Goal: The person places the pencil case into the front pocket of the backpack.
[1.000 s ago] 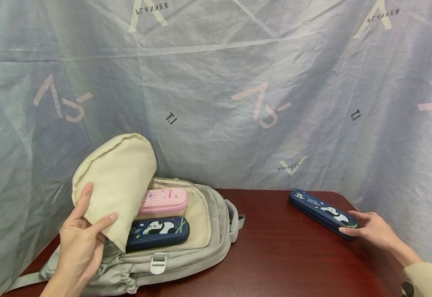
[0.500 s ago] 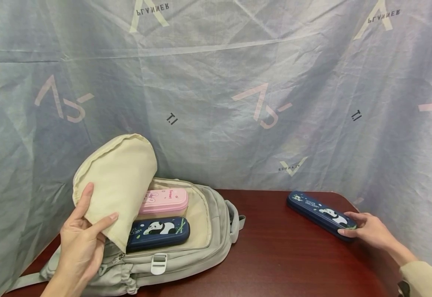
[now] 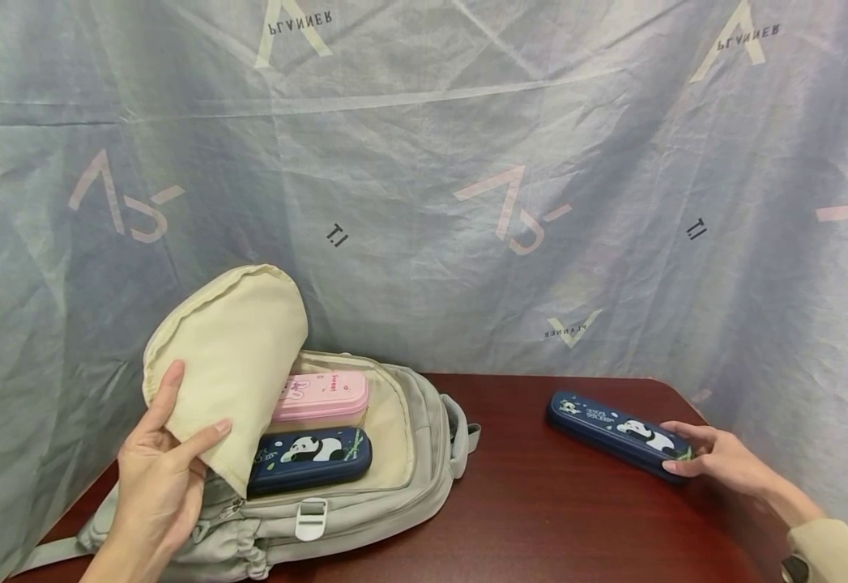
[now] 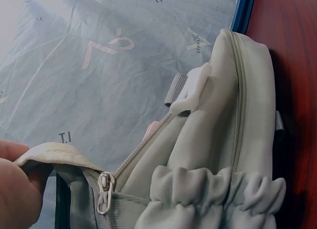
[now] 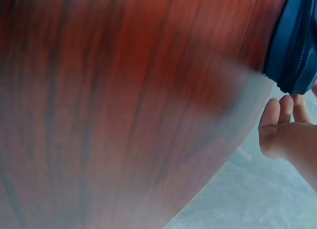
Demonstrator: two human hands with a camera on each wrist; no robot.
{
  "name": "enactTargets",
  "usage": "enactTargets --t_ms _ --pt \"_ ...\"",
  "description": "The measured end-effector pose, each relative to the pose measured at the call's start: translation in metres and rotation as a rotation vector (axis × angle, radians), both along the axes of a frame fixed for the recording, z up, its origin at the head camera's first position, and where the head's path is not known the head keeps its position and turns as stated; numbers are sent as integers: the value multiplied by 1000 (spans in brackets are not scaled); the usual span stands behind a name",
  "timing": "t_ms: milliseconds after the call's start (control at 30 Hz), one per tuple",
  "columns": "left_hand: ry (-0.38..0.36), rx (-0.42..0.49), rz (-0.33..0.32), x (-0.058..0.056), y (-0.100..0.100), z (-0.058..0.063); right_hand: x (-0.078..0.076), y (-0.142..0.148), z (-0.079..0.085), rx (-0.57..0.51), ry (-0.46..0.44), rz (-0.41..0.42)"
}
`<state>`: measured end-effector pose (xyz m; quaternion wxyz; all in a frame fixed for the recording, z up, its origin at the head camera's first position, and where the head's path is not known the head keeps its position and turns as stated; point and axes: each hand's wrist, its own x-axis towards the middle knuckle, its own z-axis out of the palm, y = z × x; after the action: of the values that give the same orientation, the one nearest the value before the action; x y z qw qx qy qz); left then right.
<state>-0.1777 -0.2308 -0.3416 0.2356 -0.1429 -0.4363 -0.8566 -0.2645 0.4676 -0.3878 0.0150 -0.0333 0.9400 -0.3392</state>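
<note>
My left hand (image 3: 164, 470) pinches the edge of the backpack's cream flap (image 3: 237, 364) and holds it folded up. Inside the grey-green backpack (image 3: 394, 506) lie a pink pencil case (image 3: 329, 393) and a navy panda pencil case (image 3: 314, 457), their left ends hidden by the flap. At the right of the table, my right hand (image 3: 730, 461) grips the near end of another navy panda pencil case (image 3: 616, 433) between thumb and fingers. That case's zipped side (image 5: 297, 46) shows at the upper right of the right wrist view.
The dark red wooden table (image 3: 540, 518) stretches between the backpack and the right hand. A grey printed cloth (image 3: 424, 202) hangs behind and at both sides. A zipper pull (image 4: 105, 189) and white buckle (image 4: 193, 88) sit on the backpack's near side.
My right hand has moved slightly left with the navy pencil case, which has turned a little toward level across the view. The left hand and flap stay in place.
</note>
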Motion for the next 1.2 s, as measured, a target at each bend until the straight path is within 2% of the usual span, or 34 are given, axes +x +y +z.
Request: enactTargets --t_ms 200,600,667,867,1200 --pt "-2 -4 -2 0 -1 0 0 -2 -3 -50 -20 103" --pt "-4 -3 -2 -1 -2 -1 -2 -20 -10 -182 51 257" --pt "-8 -3 0 -1 -2 -1 -2 -20 -10 -192 25 267" --pt "-14 -10 6 -1 -1 0 -5 -20 -9 -196 -92 226" --pt "-3 -2 -4 -1 -1 -1 -8 -20 -13 -249 -106 252"
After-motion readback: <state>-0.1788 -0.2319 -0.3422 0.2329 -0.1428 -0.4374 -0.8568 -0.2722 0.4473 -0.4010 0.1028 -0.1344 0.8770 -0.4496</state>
